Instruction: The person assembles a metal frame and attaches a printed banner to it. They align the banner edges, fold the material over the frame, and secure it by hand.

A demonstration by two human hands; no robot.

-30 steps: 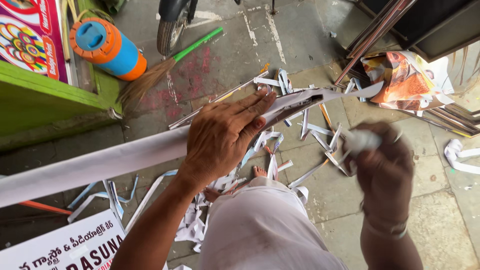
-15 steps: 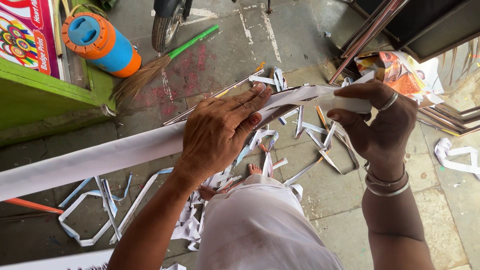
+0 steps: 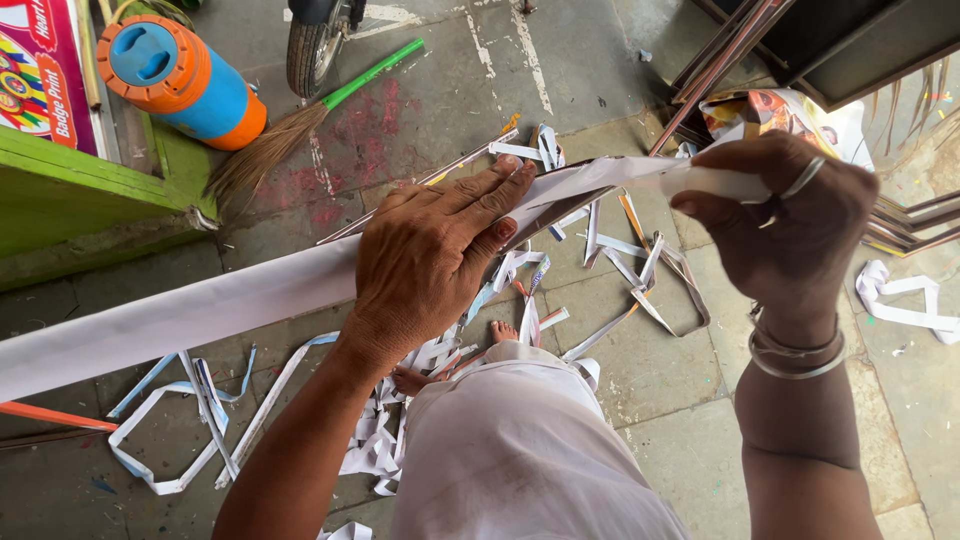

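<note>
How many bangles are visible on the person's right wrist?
2: both metal bangles sit side by side on the right wrist, just below the right hand. More may be hidden behind the wrist.

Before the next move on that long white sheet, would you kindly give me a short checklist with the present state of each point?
1. Left hand flat on the long white sheet, pressing it down: ok.
2. Right hand gripping the sheet's folded end: ok.
3. Sheet free of tears along its visible length: cannot tell, since the left hand covers part of it.
4. Any tool in the right hand: cannot tell, the fingers hide it.
5. Footing free of clutter: not ok, paper strips lie around the bare toes.
6. Broom and blue and orange jug apart from the sheet: ok.
</note>
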